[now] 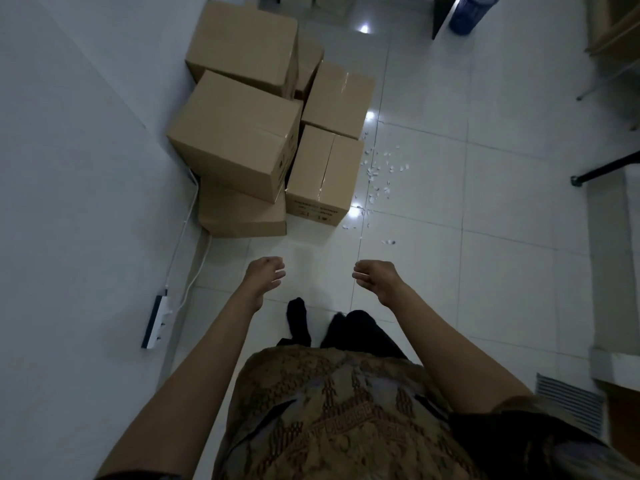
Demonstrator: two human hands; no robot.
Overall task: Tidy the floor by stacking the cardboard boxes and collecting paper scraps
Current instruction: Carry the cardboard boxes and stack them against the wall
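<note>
Six plain brown cardboard boxes (pixel 239 133) sat grouped on the glossy white tiled floor (pixel 502 271), pressed close to the white wall (pixel 69 168) on the left. The nearest big box lay tilted atop a flatter brown box (pixel 242 216), its long axis running from the wall toward the open floor. Behind it a second large box (pixel 244 46) stood higher. To the right, a taped box with dark print on its near face (pixel 322 178) stood square on the tiles, its tape seam pointing away from the person; another taped box (pixel 337 98) sat just behind it, touching. A sixth box showed only as a sliver between the stacks.

Small white paper scraps (pixel 379 174) lay scattered on the tiles just right of the printed box, the trail running toward the person along a tile joint.

Surroundings: a white power strip (pixel 156 320) with white cable lay along the wall base; a blue bin (pixel 471 12) stood far off at the top right; a dark furniture leg (pixel 602 169) reached in from the right; a vent grille (pixel 568 403) sat low right.

Grip: both arms were stretched forward over bare tiles, well apart from the boxes. The left hand (pixel 265 271) and right hand (pixel 375 275) hung with loosely curled fingers, released, holding nothing, touching nothing. Dark-socked feet (pixel 298 320) stood below them.
</note>
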